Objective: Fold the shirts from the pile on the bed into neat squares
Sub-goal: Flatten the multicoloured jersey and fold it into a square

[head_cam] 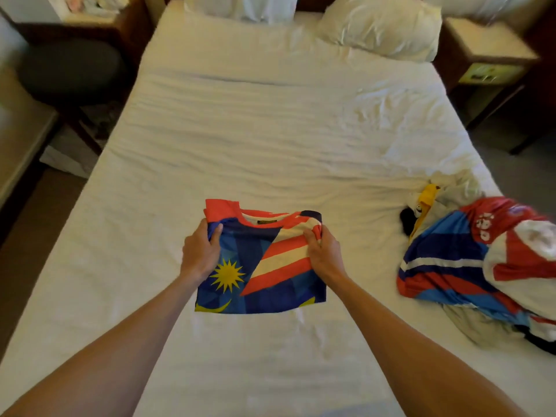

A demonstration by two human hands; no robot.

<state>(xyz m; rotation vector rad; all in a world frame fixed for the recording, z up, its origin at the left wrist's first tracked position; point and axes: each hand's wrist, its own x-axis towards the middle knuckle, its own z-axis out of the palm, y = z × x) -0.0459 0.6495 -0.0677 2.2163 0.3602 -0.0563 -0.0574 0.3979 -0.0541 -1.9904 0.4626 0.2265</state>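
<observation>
1. Shirt (264, 263), the blue one with the yellow sun and red-white stripes, sits folded near the foot of the bed (270, 130).
2. My left hand (201, 250) grips its left edge and my right hand (322, 251) grips the right, with the fingertips tucked out of sight in the cloth.
3. Pile (478, 266) of other shirts is by the bed's right edge, partly cut off and blurry.
</observation>
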